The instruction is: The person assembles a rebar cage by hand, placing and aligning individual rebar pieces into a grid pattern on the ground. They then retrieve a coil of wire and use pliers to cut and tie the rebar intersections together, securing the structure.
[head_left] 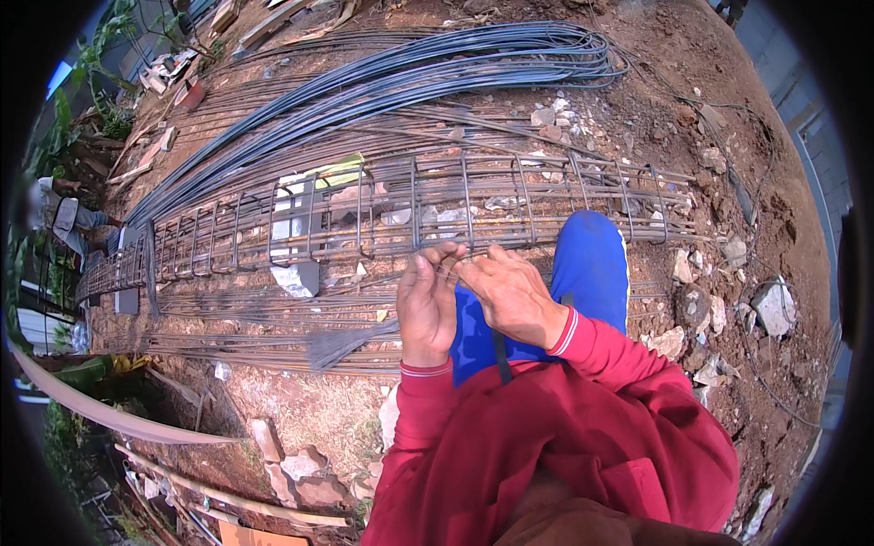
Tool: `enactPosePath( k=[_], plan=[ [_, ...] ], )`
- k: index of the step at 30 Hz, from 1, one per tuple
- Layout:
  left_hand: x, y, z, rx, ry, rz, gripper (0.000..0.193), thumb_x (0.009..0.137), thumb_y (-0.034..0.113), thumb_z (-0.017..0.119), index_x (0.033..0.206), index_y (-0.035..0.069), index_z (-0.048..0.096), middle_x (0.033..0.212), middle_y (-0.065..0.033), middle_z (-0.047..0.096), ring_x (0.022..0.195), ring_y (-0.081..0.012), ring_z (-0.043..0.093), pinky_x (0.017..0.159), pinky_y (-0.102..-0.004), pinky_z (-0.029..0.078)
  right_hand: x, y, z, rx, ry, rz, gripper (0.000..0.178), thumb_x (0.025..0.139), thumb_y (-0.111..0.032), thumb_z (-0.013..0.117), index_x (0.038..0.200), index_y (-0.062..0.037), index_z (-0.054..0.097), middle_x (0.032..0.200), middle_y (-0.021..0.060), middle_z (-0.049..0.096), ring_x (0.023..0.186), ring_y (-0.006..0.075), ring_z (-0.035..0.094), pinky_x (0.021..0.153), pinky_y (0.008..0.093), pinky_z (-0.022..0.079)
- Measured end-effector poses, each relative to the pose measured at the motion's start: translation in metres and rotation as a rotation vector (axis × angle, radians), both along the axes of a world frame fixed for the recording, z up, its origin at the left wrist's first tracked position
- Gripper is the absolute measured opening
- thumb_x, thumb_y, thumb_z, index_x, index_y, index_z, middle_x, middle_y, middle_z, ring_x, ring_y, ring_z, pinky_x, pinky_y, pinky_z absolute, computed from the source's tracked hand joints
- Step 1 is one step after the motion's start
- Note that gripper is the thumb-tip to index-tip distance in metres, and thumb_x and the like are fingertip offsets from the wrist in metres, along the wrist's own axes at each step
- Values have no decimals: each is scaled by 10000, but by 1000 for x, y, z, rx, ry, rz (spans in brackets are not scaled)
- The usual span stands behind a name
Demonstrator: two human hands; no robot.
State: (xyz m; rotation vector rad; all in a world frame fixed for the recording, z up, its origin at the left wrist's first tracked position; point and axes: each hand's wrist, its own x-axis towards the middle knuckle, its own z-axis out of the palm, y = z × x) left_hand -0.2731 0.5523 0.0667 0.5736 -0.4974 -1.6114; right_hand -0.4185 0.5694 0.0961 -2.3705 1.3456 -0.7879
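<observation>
A long rebar cage [437, 207] of rusty bars and square stirrups lies across the ground in front of me. At its near edge my left hand [426, 308], palm up, pinches thin tie wire between its fingertips. My right hand [510, 289], back up with fingers bent, meets the left and pinches at the same thin wire; its fingertips are partly hidden. Whether the wire loops around a bar I cannot tell. Left of my left wrist, a fanned bundle of dark tie wires [350, 346] rests on loose bars. My blue-trousered knee [592, 259] is against the cage.
Bent blue-grey rebar [437, 68] lies in a long bundle beyond the cage. A pale block [296, 232] stands within the cage's left part. Broken stones [692, 308] lie at right, brick pieces [305, 464] at lower left. Another person [73, 223] is at the far left.
</observation>
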Motion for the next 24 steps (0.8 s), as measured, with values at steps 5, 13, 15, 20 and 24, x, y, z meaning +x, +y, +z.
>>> enactPosePath(
  k=[5, 13, 15, 20, 24],
  plan=[
    [-11, -14, 7, -64, 472, -51, 184, 1027, 213, 388, 909, 80, 438, 674, -2, 389, 653, -129, 449, 807, -300, 453, -17, 6, 13, -128, 161, -80, 174, 752, -74, 577, 924, -101, 591, 854, 46, 560, 999, 290, 514, 841, 495, 337],
    [-36, -32, 30, -111, 634, -123, 189, 1036, 205, 356, 906, 88, 429, 627, 16, 319, 544, -85, 328, 642, -244, 398, -45, 4, 44, -306, 228, -142, 143, 735, -111, 606, 874, -138, 625, 941, 16, 585, 1245, 312, 463, 1097, 559, 139],
    [-42, -35, 38, -139, 652, -163, 190, 1039, 184, 337, 908, 81, 429, 630, 10, 317, 547, -90, 328, 645, -241, 404, -50, 4, 52, -392, 276, -199, 136, 728, -115, 609, 859, -145, 629, 952, 13, 589, 1280, 305, 445, 1123, 569, 92],
    [-66, -46, 53, -87, 631, -221, 204, 1026, 244, 408, 875, 110, 439, 622, 29, 312, 561, -74, 316, 652, -227, 382, -76, 2, 76, -471, 421, -240, 151, 730, -104, 605, 874, -150, 613, 855, 10, 573, 1239, 254, 490, 1150, 538, 114],
    [-87, -50, 64, -102, 627, -266, 221, 1027, 279, 403, 874, 123, 436, 626, 37, 312, 563, -73, 309, 657, -236, 379, -103, 5, 102, -421, 441, -162, 174, 724, -93, 604, 895, -115, 581, 760, 35, 523, 745, 214, 572, 744, 393, 501]
  ],
)
